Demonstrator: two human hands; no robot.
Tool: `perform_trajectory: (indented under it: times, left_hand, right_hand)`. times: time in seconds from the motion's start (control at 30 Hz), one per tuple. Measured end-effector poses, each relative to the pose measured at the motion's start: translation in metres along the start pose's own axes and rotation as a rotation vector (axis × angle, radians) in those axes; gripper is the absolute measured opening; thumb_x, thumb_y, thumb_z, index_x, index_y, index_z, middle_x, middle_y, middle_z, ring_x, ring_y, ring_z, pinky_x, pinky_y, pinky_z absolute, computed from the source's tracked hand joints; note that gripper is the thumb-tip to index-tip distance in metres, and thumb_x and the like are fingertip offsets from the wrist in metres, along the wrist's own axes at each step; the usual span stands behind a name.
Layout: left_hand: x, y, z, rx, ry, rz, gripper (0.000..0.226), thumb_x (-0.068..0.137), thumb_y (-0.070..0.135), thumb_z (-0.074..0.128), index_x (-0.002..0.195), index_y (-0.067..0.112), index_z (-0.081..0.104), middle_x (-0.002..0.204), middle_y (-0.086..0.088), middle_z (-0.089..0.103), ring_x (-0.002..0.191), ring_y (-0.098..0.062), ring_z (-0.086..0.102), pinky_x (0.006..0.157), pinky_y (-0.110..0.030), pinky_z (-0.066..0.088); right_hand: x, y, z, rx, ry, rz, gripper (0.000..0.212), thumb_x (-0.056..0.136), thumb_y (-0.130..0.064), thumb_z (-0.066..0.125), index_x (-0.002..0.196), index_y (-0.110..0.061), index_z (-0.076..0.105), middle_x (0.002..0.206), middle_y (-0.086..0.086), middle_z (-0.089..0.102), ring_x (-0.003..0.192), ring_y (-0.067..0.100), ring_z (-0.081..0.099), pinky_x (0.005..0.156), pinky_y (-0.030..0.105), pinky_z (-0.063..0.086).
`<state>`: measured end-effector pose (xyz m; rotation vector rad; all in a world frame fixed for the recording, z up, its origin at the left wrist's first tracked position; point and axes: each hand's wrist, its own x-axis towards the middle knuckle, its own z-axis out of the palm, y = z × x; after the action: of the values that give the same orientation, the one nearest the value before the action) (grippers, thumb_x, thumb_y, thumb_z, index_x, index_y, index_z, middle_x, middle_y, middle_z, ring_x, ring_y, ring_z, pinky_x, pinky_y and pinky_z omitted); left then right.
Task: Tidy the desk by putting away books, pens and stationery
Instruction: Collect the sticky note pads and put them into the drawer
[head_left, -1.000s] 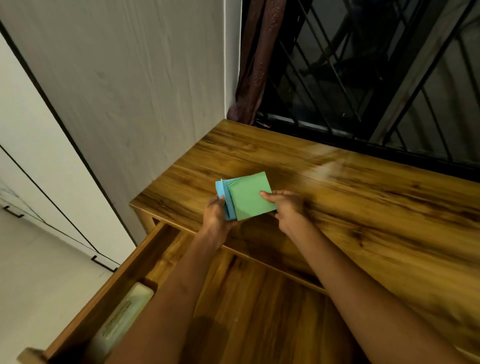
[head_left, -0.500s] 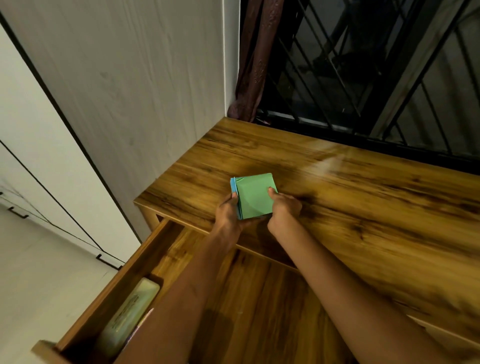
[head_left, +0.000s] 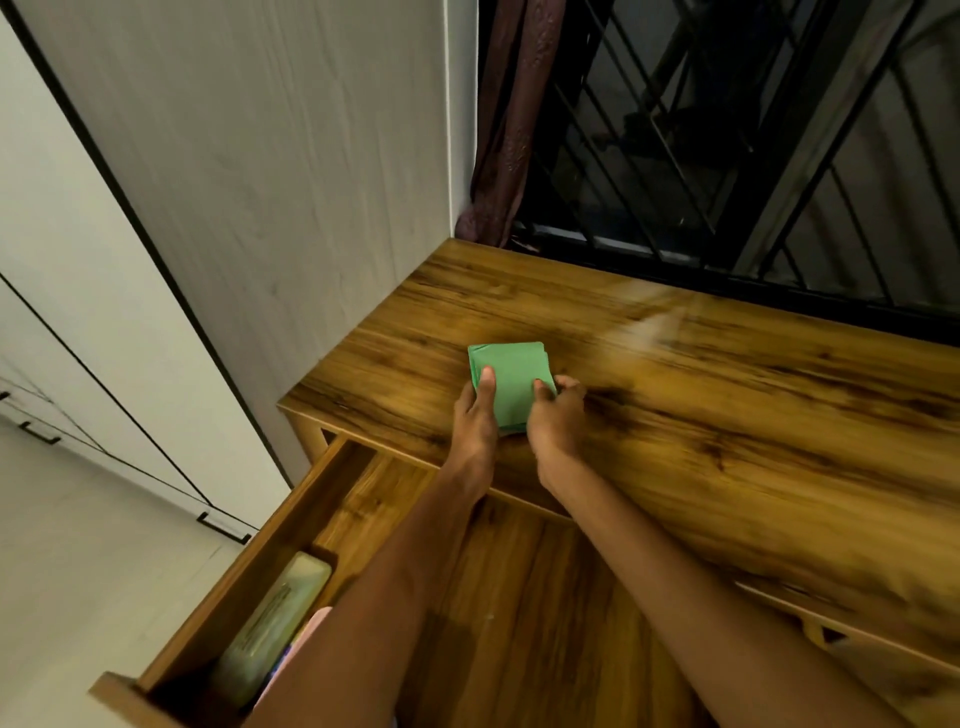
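Both hands hold a green pad of paper (head_left: 511, 382) at the near left part of the wooden worktop (head_left: 727, 415); the left hand (head_left: 475, 415) grips the pad's left edge, its thumb laid flat across the green top sheet; the right hand (head_left: 556, 418) pinches the pad's right near corner, thumb on top and the other fingers curled behind it; whether the pad rests flat on the wood or is raised slightly off it cannot be told. Just below the worktop's front edge an open drawer (head_left: 291, 530) stands pulled out beneath the forearms; along its left wall lies a pale green oblong case (head_left: 275, 623), with something pink (head_left: 311, 626) just beside it, mostly hidden by the left arm. At the far left corner of the worktop a dark brown curtain (head_left: 511, 119) hangs against the pale wall (head_left: 260, 182); behind the worktop runs a black window grille (head_left: 727, 156).
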<state>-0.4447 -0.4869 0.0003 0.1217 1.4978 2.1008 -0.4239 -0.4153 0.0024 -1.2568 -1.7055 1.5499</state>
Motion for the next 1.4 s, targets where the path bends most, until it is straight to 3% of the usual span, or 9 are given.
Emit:
perform_trajectory:
  times: [0.1,0.3,0.43,0.57,0.7,0.83,1.07,1.3,1.4]
  left_hand:
    - [0.001,0.0,-0.002,-0.022,0.005,0.04,0.037,0.099,0.025,0.045,0.132,0.008,0.049,0.119,-0.014,0.064,0.103,-0.026,0.065,0.094,-0.051,0.05]
    - [0.003,0.005,0.004,-0.071,0.007,0.115,0.027,0.097,0.019,0.049,0.124,0.017,0.053,0.122,-0.012,0.063,0.113,-0.03,0.061,0.099,-0.055,0.045]
    - [-0.003,0.006,0.008,-0.09,-0.042,0.16,0.023,0.099,0.023,0.044,0.12,0.027,0.052,0.122,-0.01,0.063,0.113,-0.031,0.06,0.099,-0.054,0.046]
    - [-0.004,0.001,0.002,0.0,-0.111,0.158,0.022,0.101,0.029,0.037,0.113,0.04,0.052,0.108,0.001,0.066,0.1,-0.022,0.063,0.082,-0.045,0.052]
    - [-0.002,-0.002,0.007,0.024,-0.124,0.205,0.022,0.1,0.025,0.041,0.111,0.038,0.056,0.104,0.0,0.068,0.094,-0.02,0.065,0.07,-0.036,0.053]
    - [-0.004,-0.005,0.016,-0.029,-0.17,0.23,0.025,0.099,0.017,0.043,0.116,0.027,0.057,0.11,-0.003,0.068,0.1,-0.02,0.066,0.078,-0.035,0.055]
    - [-0.01,-0.012,0.017,-0.04,-0.199,0.241,0.025,0.098,0.014,0.045,0.117,0.023,0.059,0.108,-0.004,0.07,0.101,-0.02,0.066,0.084,-0.039,0.054]
    - [-0.03,-0.01,0.01,0.117,-0.157,0.233,0.029,0.101,0.017,0.039,0.129,0.021,0.045,0.104,0.002,0.065,0.09,-0.011,0.064,0.069,-0.026,0.056]
    - [-0.042,-0.013,-0.006,0.166,-0.142,0.208,0.021,0.101,0.019,0.039,0.119,0.026,0.046,0.107,-0.003,0.063,0.089,-0.016,0.063,0.066,-0.031,0.054]
  right_hand:
    - [-0.003,0.002,-0.005,-0.226,-0.139,-0.095,0.036,0.098,-0.038,0.037,0.121,-0.014,0.05,0.124,0.012,0.056,0.117,0.031,0.053,0.099,0.052,0.043]
    - [-0.01,-0.033,-0.034,-0.064,-0.199,-0.043,0.057,0.097,-0.054,0.028,0.126,-0.012,0.053,0.118,0.01,0.06,0.098,0.025,0.058,0.08,0.033,0.047]
    - [-0.019,-0.04,-0.039,0.018,-0.322,0.029,0.046,0.095,-0.056,0.033,0.116,-0.018,0.05,0.104,0.002,0.056,0.072,0.008,0.052,0.06,0.023,0.043]
    - [-0.013,-0.039,-0.042,-0.01,-0.277,0.002,0.048,0.089,-0.063,0.042,0.108,-0.02,0.053,0.107,0.001,0.063,0.088,0.017,0.058,0.072,0.03,0.048]
    - [-0.016,-0.045,-0.04,0.153,-0.289,0.137,0.092,0.046,-0.086,0.06,0.111,-0.021,0.056,0.103,0.0,0.066,0.094,0.019,0.062,0.088,0.04,0.051]
    - [-0.008,-0.043,-0.039,0.29,-0.275,0.219,0.119,0.012,-0.083,0.071,0.114,-0.024,0.059,0.104,0.003,0.069,0.093,0.024,0.066,0.083,0.042,0.056]
    - [-0.013,-0.042,-0.051,0.352,-0.281,0.259,0.059,0.054,-0.05,0.077,0.102,-0.016,0.067,0.097,0.008,0.072,0.09,0.027,0.068,0.068,0.034,0.055]
    - [-0.028,-0.027,-0.059,0.191,-0.224,0.157,0.048,0.074,-0.058,0.067,0.102,-0.019,0.063,0.096,0.001,0.066,0.081,0.015,0.06,0.06,0.026,0.044]
    - [-0.038,-0.014,-0.063,0.048,-0.232,0.133,0.053,0.086,-0.059,0.051,0.113,-0.015,0.059,0.109,0.006,0.066,0.096,0.025,0.063,0.08,0.037,0.051]
